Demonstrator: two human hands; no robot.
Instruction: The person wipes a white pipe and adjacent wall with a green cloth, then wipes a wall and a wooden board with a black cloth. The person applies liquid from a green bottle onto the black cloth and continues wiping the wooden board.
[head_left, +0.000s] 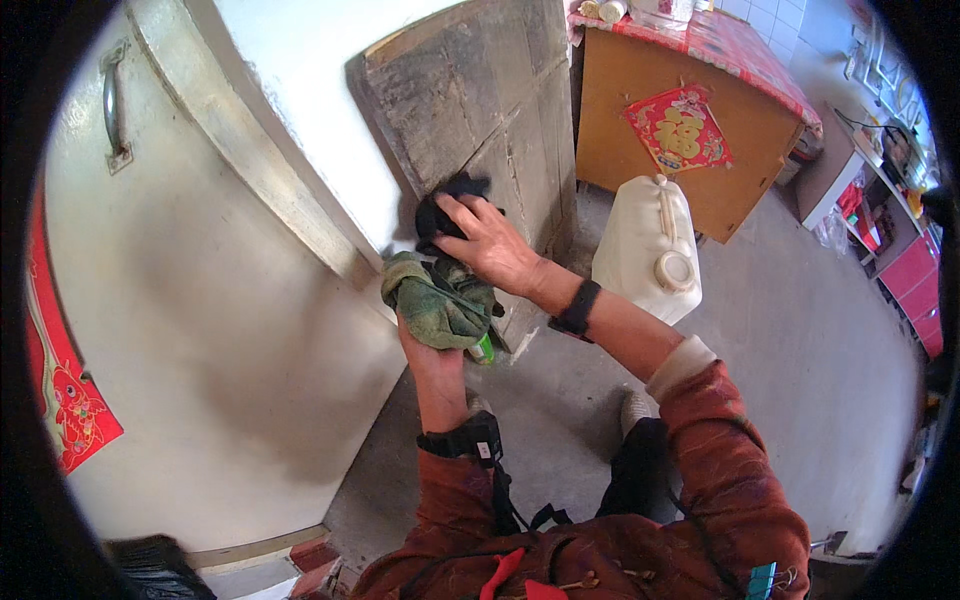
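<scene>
A bundle of green cloth (444, 309) rests over my left hand (435, 356), which supports it from below; the fingers are hidden under the fabric. Just above it, my right hand (491, 244) has its bent fingers on a crumpled black cloth (442, 217). The black cloth touches or overlaps the top of the green bundle; whether the two are joined I cannot tell. Both hands are in front of a worn grey wooden panel (480, 97) leaning against the white wall. Partly hidden behind the green cloth, a small green container (482, 350) shows low down.
A white plastic jerrycan (637, 240) stands on the concrete floor (787, 375) to the right. Behind it is a wooden cabinet (600, 112) with a red cover. A pale door (225, 360) with a metal handle (112, 109) fills the left. A black plastic bag (157, 566) lies bottom left.
</scene>
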